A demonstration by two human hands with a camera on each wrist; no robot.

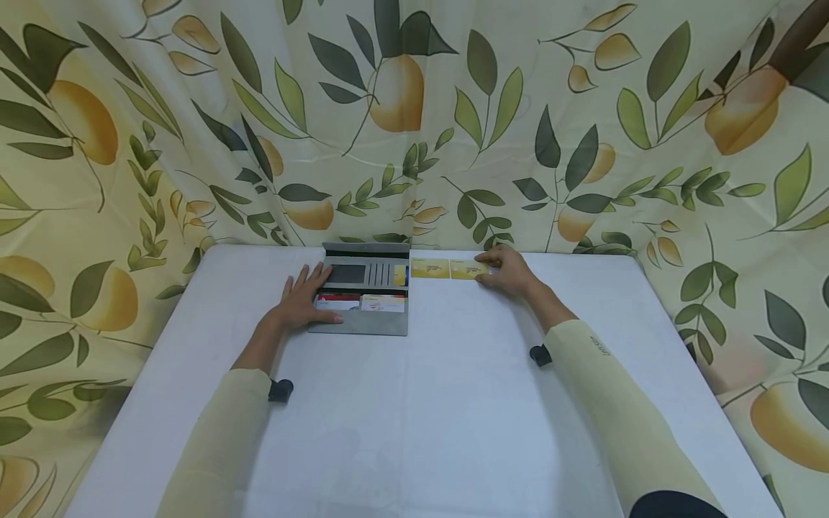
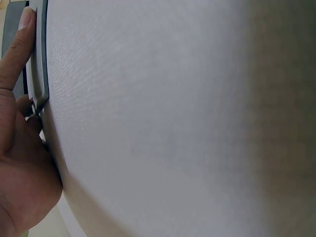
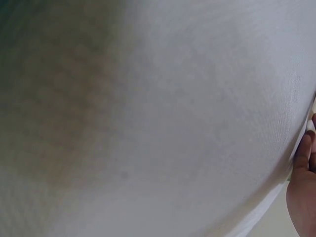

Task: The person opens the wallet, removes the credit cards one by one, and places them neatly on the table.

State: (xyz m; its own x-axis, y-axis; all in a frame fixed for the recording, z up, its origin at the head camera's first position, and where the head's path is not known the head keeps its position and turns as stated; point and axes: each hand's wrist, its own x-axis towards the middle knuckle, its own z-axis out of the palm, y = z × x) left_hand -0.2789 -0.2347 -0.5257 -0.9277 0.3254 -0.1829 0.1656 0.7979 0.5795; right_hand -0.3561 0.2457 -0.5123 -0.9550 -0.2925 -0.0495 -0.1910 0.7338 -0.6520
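Note:
A grey wallet (image 1: 364, 324) lies unfolded near the far edge of the white table, with cards (image 1: 382, 303) tucked in its lower pocket. Spread over the wallet's left side is my left hand (image 1: 299, 296), its thumb on the lower flap and its fingertips at the dark window. In the left wrist view the thumb (image 2: 17, 52) lies along the wallet's edge. Two yellow cards sit side by side just right of the wallet: a left one (image 1: 430, 268) and a right one (image 1: 468, 270). My right hand (image 1: 510, 273) pinches the right yellow card between thumb and fingers at its outer end.
A white cloth covers the table (image 1: 414, 417). Close behind its far edge hangs a curtain (image 1: 466, 144) printed with leaves and fruit. Another yellow card (image 1: 399, 275) shows in the wallet's upper right slot. A dark rounded object (image 1: 673, 505) appears at the bottom right.

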